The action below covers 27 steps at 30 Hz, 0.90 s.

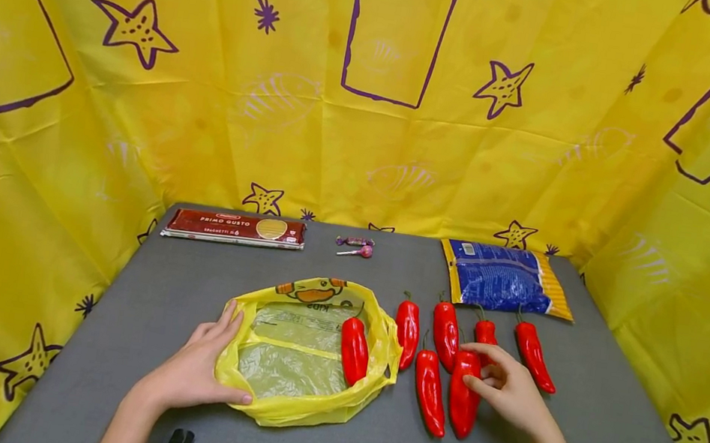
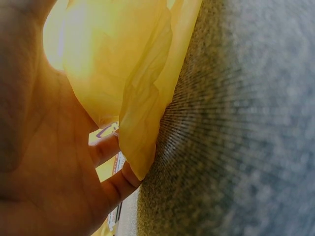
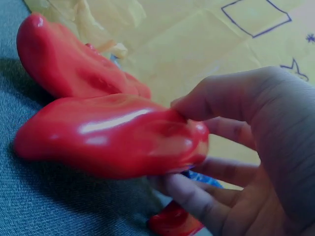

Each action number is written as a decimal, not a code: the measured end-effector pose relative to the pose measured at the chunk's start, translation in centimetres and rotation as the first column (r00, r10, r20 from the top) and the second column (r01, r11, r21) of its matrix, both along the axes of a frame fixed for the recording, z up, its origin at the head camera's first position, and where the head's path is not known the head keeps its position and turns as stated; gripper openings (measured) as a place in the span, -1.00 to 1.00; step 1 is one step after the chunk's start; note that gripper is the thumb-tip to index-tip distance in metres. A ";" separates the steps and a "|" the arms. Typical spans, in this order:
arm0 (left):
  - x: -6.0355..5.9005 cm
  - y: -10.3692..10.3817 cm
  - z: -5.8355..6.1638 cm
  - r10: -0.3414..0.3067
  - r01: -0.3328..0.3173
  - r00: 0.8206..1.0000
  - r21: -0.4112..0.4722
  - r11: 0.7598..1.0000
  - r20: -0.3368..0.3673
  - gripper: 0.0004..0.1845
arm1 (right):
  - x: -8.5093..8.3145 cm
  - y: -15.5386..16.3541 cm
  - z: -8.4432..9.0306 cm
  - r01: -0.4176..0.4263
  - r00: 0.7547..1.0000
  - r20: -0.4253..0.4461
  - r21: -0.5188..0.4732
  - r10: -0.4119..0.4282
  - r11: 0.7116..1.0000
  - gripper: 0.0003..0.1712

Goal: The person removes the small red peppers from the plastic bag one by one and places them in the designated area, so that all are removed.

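Observation:
A yellow plastic bag (image 1: 295, 402) lies open on the grey table (image 1: 182, 288) with one red pepper (image 1: 353, 350) inside. My left hand (image 1: 198, 366) rests flat on the bag's left rim, thumb along its near edge. In the left wrist view, the palm of my left hand (image 2: 44, 162) lies against the yellow bag (image 2: 133, 73). My right hand (image 1: 499, 384) pinches the stem end of a red pepper (image 1: 462, 399) lying on the table. The right wrist view shows my right hand (image 3: 197, 142) with thumb and fingers round that pepper (image 3: 108, 135). Several more peppers (image 1: 445, 333) lie around it.
At the back of the table lie a spaghetti packet (image 1: 234, 228), a lollipop (image 1: 356, 250) and a blue and yellow packet (image 1: 500, 277). A yellow cloth with purple stars (image 1: 372, 103) walls in the table on three sides.

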State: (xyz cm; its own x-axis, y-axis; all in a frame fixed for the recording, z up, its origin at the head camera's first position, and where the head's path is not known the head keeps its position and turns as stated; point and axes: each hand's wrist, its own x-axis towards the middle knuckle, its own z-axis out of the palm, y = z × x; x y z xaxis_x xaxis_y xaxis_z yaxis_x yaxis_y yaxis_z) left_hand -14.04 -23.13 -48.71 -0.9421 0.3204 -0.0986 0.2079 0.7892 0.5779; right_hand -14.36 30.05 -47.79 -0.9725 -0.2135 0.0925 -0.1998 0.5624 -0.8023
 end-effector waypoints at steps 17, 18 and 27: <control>-0.1 -0.2 -0.1 0.003 -0.003 1.000 -0.009 1.000 -0.003 0.55 | 0.5 0.4 0.2 0.037 0.992 0.119 0.088 -0.047 0.995 -0.43; -0.1 -0.2 -0.1 0.003 -0.003 1.000 -0.010 1.000 -0.002 0.55 | 0.4 0.5 0.2 0.044 0.989 0.135 0.091 -0.056 0.995 -0.43; -0.1 -0.1 -0.2 -0.002 0.002 1.000 -0.007 1.000 -0.019 0.55 | 0.5 1.0 -0.7 0.055 0.981 0.181 0.081 -0.069 0.995 -0.42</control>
State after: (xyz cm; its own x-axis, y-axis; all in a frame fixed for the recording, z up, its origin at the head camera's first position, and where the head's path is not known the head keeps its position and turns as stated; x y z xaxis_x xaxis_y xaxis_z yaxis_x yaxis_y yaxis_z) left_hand -14.12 -23.19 -48.93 -0.9431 0.3220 -0.0830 0.2206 0.7926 0.5684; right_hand -13.88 31.03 -48.46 -0.9831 -0.1518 -0.1021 -0.0164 0.6290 -0.7772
